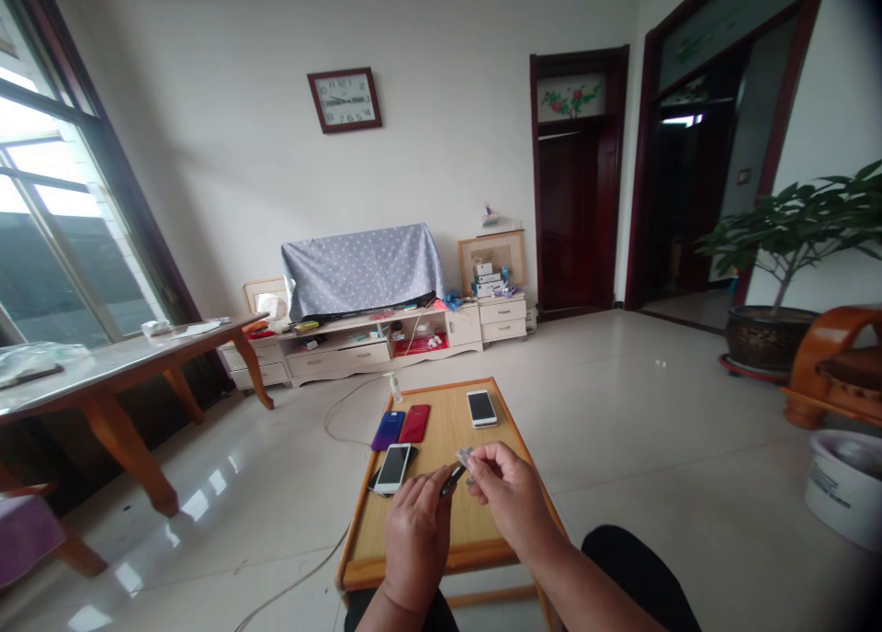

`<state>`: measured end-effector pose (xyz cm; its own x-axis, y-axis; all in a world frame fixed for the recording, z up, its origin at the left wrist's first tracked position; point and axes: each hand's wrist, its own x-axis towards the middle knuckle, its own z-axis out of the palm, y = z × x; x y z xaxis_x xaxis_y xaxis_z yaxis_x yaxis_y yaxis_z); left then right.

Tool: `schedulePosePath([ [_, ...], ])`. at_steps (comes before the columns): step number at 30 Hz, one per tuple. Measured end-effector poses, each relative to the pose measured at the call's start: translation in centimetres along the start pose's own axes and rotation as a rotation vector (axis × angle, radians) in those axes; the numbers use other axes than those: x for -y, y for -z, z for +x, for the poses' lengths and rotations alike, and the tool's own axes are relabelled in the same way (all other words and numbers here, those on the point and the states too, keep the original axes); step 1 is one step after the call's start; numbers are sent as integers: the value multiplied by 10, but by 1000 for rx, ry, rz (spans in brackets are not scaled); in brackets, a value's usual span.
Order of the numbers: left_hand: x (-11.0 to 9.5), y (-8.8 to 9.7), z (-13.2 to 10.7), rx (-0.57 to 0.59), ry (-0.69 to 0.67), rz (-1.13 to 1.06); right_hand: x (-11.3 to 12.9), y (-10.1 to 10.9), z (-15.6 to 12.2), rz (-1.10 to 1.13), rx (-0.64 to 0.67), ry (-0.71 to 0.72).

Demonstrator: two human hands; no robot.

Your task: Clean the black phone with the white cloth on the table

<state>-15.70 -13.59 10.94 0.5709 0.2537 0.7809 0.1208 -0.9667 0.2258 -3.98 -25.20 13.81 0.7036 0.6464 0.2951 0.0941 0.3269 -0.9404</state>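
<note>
In the head view, the left hand (pixel 417 542) closes on a slim black object (pixel 452 479), its long axis slanting up toward the right hand (pixel 506 502), which pinches a small silvery piece (pixel 464 457) just beside it, both over a wooden tray (pixel 479 551), the left hand nearer a white-faced smartphone (pixel 392 468)

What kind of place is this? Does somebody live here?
It looks like a living room in someone's home. You can tell from the square dark-red wall clock, the long cream cabinet, and the leafy green potted plant.
</note>
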Motion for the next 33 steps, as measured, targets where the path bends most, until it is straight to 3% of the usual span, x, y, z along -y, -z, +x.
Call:
schedulePosePath([
  [4,-2,1,2,6,0,-25,1,-11,-13,-11,112,39],
  [10,-2,2,2,13,5,-31,-1,0,1,12,-32,-17],
  [16,-5,0,2,20,26,-16,7,-10,-13,-40,81,62],
  [23,-4,1,3,40,20,-72,-1,0,1,23,-61,-43],
  [29,-7,2,7,33,36,-36,1,-14,-13,-23,51,53],
  [33,-4,2,7,26,84,-145,-6,-3,1,20,-56,-2],
])
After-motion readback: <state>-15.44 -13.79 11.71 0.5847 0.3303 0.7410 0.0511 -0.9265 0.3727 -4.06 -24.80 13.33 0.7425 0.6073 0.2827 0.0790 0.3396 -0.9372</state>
